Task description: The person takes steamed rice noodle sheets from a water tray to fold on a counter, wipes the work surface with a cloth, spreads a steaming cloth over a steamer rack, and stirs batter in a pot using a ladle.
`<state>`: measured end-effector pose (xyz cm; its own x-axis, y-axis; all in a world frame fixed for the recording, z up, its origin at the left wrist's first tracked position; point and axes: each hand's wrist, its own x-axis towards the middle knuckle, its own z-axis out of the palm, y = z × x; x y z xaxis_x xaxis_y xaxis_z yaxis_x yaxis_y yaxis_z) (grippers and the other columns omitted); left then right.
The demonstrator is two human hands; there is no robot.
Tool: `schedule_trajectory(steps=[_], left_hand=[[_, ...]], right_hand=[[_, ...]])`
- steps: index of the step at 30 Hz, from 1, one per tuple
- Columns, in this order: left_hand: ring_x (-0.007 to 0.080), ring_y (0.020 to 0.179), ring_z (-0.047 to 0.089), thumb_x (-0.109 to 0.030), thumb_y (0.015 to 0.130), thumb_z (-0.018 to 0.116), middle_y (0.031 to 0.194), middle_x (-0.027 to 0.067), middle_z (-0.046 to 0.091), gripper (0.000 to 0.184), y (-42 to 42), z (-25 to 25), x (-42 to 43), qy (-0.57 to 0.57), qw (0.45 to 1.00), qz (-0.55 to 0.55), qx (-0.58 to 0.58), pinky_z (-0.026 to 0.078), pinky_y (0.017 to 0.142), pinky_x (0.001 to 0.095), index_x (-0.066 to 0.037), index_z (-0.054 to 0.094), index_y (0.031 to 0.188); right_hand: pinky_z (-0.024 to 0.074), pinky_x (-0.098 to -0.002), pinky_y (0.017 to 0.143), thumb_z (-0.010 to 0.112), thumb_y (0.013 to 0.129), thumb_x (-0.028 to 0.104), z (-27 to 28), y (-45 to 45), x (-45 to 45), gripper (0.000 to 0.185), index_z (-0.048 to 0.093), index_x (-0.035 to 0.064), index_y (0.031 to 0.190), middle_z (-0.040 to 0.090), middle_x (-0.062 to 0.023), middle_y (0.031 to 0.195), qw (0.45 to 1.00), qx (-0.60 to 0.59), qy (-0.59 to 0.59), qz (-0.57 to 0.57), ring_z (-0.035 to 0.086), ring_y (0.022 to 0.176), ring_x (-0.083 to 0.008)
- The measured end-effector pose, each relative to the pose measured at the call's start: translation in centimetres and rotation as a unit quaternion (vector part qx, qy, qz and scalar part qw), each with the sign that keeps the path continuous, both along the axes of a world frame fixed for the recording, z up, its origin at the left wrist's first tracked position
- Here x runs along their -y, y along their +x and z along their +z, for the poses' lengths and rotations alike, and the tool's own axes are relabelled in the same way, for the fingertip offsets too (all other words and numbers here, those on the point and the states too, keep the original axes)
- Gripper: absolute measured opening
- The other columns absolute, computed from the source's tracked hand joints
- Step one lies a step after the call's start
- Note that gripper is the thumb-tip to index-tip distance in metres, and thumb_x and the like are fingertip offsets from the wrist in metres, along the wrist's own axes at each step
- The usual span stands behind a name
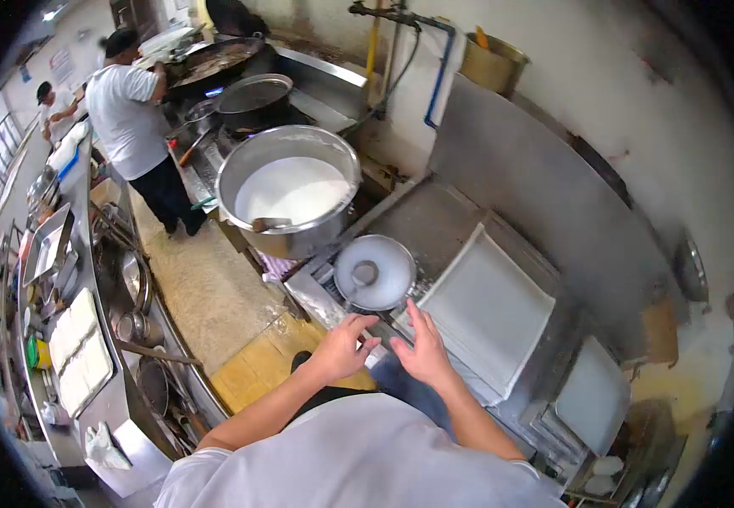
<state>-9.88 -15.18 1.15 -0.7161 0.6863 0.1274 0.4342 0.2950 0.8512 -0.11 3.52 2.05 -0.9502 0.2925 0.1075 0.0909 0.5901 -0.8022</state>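
Observation:
My left hand [348, 345] is raised in front of my body with its fingers apart and curved, holding nothing. Beside it, my right hand [420, 343] also has its fingers apart and is empty. Just beyond both hands is a round pan [399, 290] of whitish liquid, with a metal ladle [365, 273] resting in it. To the right of my right hand lies a rectangular tray [492, 305] with a smooth white surface. Farther forward stands a large metal pot [320, 240] of white liquid, a wooden handle [271, 224] at its near rim.
Two people [126, 118] [56, 110] stand at the back left, one near large woks [254, 93]. A long counter [96, 389] at left holds trays and white slabs [83, 351]. Another white tray [592, 396] sits at right, by a metal splash wall [544, 169].

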Motion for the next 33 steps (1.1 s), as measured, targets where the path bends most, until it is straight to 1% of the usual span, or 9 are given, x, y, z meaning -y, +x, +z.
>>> schedule_trajectory(steps=[3,8,11,12,17,19,23,28,33], left_hand=[[0.0298,0.091,0.071,-0.009,0.091,0.073,0.116,0.0176,0.068,0.035,-3.4,1.7,3.9,0.018,0.999,0.039,-0.002,0.058,0.076,0.0382,-0.003,0.065,0.125],[0.019,0.082,0.07,0.0,0.093,0.067,0.105,0.0122,0.07,0.03,-9.9,3.6,12.2,0.07,0.989,0.128,0.003,0.056,0.074,0.0325,-0.001,0.065,0.123],[0.0258,0.079,0.07,-0.008,0.092,0.072,0.107,0.0152,0.071,0.03,-13.9,2.6,16.5,0.118,0.974,0.182,0.066,0.057,0.073,0.0359,-0.002,0.067,0.121],[0.0246,0.08,0.07,-0.009,0.093,0.072,0.106,0.016,0.071,0.03,-15.2,2.9,17.7,0.108,0.975,0.192,0.044,0.057,0.072,0.0357,-0.001,0.067,0.121],[0.0165,0.078,0.066,-0.007,0.094,0.068,0.107,0.0128,0.07,0.029,-20.2,3.8,21.0,0.047,0.97,0.229,0.061,0.055,0.074,0.0321,-0.001,0.066,0.122],[0.0209,0.081,0.068,-0.01,0.094,0.069,0.113,0.0147,0.069,0.029,-22.0,3.4,21.2,0.036,0.972,0.233,0.02,0.056,0.077,0.0343,-0.003,0.066,0.122],[0.0316,0.092,0.071,-0.018,0.093,0.072,0.124,0.0156,0.066,0.032,-25.0,3.8,19.4,0.066,0.97,0.201,-0.12,0.057,0.083,0.0409,-0.006,0.068,0.122],[0.038,0.095,0.07,-0.037,0.095,0.068,0.115,0.0156,0.067,0.035,-27.5,2.4,16.5,0.017,0.972,0.146,-0.182,0.057,0.083,0.0459,-0.006,0.072,0.109],[0.0348,0.091,0.07,-0.036,0.094,0.07,0.104,0.0111,0.067,0.028,-27.4,2.3,16.4,-0.013,0.978,0.132,-0.164,0.056,0.078,0.0455,-0.009,0.073,0.101]], right_hand=[[0.0426,-0.0479,0.11,0.073,0.084,0.012,3.0,-5.8,3.1,0.088,0.026,-0.0002,0.157,0.048,-0.0294,0.143,0.993,-0.064,0.064,0.069,0.048,0.133,-0.0448],[0.0402,-0.0515,0.114,0.068,0.084,0.005,10.2,-16.6,10.7,0.081,0.031,0.0029,0.157,0.032,-0.028,0.157,0.936,-0.177,0.228,0.203,0.04,0.139,-0.049],[0.0413,-0.0505,0.114,0.068,0.074,-0.004,11.5,-23.0,14.2,0.085,0.039,0.007,0.154,0.03,-0.0233,0.16,0.838,-0.175,0.394,0.333,0.036,0.142,-0.0497],[0.049,-0.0488,0.106,0.064,0.072,-0.006,11.0,-25.1,15.3,0.065,0.057,0.0061,0.136,0.045,-0.0225,0.15,0.831,-0.215,0.395,0.327,0.047,0.136,-0.0447],[0.0593,-0.0468,0.082,0.063,0.081,-0.004,12.3,-35.7,13.2,0.022,0.064,0.0023,0.102,0.064,-0.0201,0.118,0.869,-0.24,0.364,0.235,0.069,0.097,-0.0379],[0.0592,-0.0444,0.083,0.062,0.089,0.011,18.1,-36.2,12.8,0.018,0.065,-0.0014,0.102,0.066,-0.0243,0.113,0.881,-0.07,0.456,0.107,0.07,0.098,-0.0367],[0.0608,-0.0429,0.069,0.066,0.084,0.014,16.7,-35.1,9.5,0.013,0.077,0.0075,0.08,0.075,-0.0161,0.083,0.749,0.077,0.646,0.125,0.075,0.077,-0.0337],[0.0615,-0.0409,0.069,0.065,0.083,0.012,13.1,-29.4,9.8,0.014,0.079,0.0086,0.081,0.076,-0.0144,0.084,0.727,0.207,0.632,0.169,0.077,0.08,-0.0289],[0.0616,-0.0416,0.072,0.064,0.084,0.012,19.0,-27.4,12.5,0.015,0.079,0.0078,0.084,0.077,-0.0144,0.087,0.695,0.291,0.626,0.202,0.077,0.083,-0.0296]])
